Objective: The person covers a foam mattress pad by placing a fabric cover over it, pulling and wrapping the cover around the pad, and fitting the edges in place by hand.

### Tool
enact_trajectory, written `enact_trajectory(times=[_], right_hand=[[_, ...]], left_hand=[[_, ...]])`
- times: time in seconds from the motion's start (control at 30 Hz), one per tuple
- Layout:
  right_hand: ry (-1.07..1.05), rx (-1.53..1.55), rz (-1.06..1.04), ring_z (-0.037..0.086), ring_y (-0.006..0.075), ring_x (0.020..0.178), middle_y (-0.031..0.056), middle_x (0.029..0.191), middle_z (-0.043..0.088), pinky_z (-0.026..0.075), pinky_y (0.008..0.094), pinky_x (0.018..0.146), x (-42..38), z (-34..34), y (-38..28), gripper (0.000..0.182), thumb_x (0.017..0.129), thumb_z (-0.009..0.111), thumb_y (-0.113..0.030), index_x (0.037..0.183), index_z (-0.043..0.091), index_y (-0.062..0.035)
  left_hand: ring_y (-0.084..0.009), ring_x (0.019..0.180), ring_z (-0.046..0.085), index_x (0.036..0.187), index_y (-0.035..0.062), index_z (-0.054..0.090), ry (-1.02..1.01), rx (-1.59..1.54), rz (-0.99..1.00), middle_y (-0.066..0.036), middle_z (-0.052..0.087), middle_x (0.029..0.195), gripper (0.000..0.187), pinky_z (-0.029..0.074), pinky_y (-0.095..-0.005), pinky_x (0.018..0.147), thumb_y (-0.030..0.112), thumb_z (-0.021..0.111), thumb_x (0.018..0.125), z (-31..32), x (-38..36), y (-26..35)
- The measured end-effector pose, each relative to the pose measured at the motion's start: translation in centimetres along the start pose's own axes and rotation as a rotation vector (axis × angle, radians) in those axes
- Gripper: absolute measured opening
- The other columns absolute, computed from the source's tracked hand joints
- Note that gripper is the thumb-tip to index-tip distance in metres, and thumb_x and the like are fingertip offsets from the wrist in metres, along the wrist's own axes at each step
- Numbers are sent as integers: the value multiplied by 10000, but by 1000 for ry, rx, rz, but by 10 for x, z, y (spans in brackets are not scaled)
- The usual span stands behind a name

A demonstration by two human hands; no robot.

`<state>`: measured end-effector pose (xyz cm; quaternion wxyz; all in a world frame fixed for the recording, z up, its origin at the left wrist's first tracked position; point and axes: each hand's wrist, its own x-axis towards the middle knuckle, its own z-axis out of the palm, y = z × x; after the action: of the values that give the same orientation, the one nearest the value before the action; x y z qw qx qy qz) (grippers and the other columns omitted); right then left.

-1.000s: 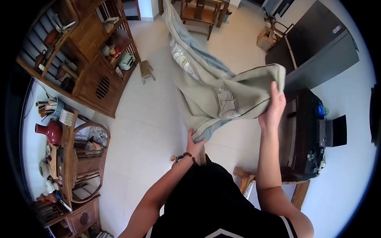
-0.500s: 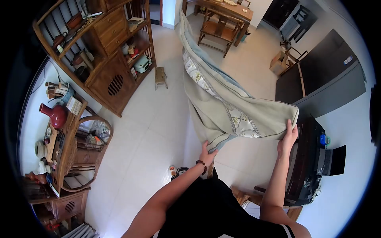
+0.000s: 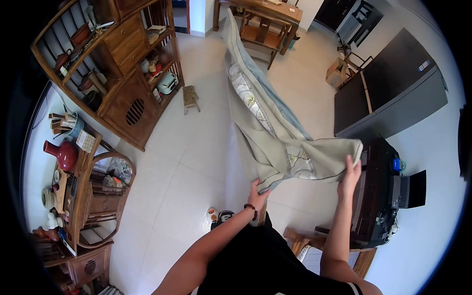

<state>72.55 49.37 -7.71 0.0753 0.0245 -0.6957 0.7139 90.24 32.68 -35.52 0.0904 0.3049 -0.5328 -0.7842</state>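
A long sage-green fabric cover (image 3: 273,152) with pale flower-patterned panels stretches out in front of me. Its far end rises toward the chair at the back, and a blue-grey underside shows along one edge. My left hand (image 3: 257,197) is closed around the bunched near corner, a dark beaded bracelet on its wrist. At the right end, my right hand (image 3: 349,178) grips the corner with the thumb on the near face; its other fingers are partly hidden behind the fabric. Between both hands the cloth sags in loose folds.
Wooden shelving (image 3: 110,98) stands at the left, near a small stool (image 3: 190,100). A chair (image 3: 263,34) and table are at the back. On the right are a grey fridge (image 3: 388,83), a cardboard box (image 3: 337,73) and a dark cabinet (image 3: 376,196) with a laptop (image 3: 415,191).
My view has turned slightly, shifting the room leftward. Both hands sit a little lower with the cover still in them, and its right end has dropped and its folds have shifted.
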Motion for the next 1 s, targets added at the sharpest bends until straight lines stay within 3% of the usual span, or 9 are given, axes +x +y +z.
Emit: enact_trajectory(times=[0.13, 0.27, 0.37, 0.43, 0.57, 0.63, 0.7, 0.87, 1.0], right_hand=[[-233, -243, 135, 591, 161, 1025, 99, 1176, 631, 475, 322, 926, -40, 17, 57, 470, 914, 717, -179, 1296, 520, 10], [-310, -241, 185, 633, 216, 1000, 142, 1129, 663, 507, 341, 882, -78, 40, 127, 504, 877, 737, -183, 1268, 506, 36], [-376, -417, 233, 668, 266, 948, 213, 1061, 675, 525, 359, 843, -100, 55, 150, 647, 833, 776, -342, 1248, 501, 71], [-571, -835, 445, 688, 350, 945, 291, 1036, 665, 532, 396, 831, -106, 68, 141, 841, 762, 786, -511, 1231, 478, 115], [-658, -1061, 219, 649, 456, 1027, 351, 1061, 646, 515, 466, 888, -102, 91, 161, 985, 727, 747, -607, 1267, 415, 146], [-651, -1104, 247, 650, 445, 1038, 353, 1069, 644, 510, 462, 899, -99, 94, 180, 961, 718, 758, -593, 1249, 447, 145], [-643, -1148, 276, 651, 434, 1050, 354, 1077, 641, 505, 457, 909, -95, 95, 197, 937, 710, 770, -579, 1231, 478, 144], [-550, -1154, 424, 677, 433, 957, 303, 977, 687, 541, 462, 849, -85, 92, 220, 650, 726, 768, -482, 1008, 648, 91], [-540, -1113, 373, 716, 370, 868, 288, 858, 700, 558, 425, 765, -80, 92, 233, 615, 705, 763, -491, 863, 696, 100]], left_hand=[[-295, 1312, 466, 1458, 9, 347, -7, 65, 33, -211, 479, 1416, 799, 364, -361, 1099, 232, 783, 827, 8, 1, -8], [-308, 1299, 484, 1458, 10, 347, -49, -60, -28, -211, 488, 1407, 800, 383, -363, 1083, 221, 784, 822, 11, 0, -10], [-315, 1272, 511, 1472, 45, 341, -43, -110, -4, -209, 492, 1401, 801, 405, -368, 1062, 220, 778, 824, 15, -2, -10], [-309, 1237, 534, 1490, 89, 329, -16, 132, -44, -206, 508, 1382, 810, 426, -369, 1041, 201, 774, 823, 22, -6, -3], [-275, 1194, 558, 1499, 115, 323, -81, 18, -135, -183, 537, 1349, 800, 458, -362, 995, 141, 755, 825, 29, 0, -18], [-246, 1166, 568, 1498, 113, 321, -78, -259, -199, -152, 567, 1291, 783, 482, -350, 949, 78, 727, 830, 35, -10, 3], [-231, 1154, 571, 1499, 115, 320, -145, -290, -214, -139, 566, 1280, 766, 487, -338, 936, 53, 706, 840, 30, -7, 6], [-190, 1131, 577, 1500, 143, 324, -263, -528, -242, -107, 552, 1278, 710, 495, -321, 925, 3, 643, 882, 20, -10, 10], [-180, 1151, 585, 1515, 203, 290, -265, -663, -411, -93, 509, 1335, 686, 495, -342, 957, -11, 577, 929, 4, -14, 32]])
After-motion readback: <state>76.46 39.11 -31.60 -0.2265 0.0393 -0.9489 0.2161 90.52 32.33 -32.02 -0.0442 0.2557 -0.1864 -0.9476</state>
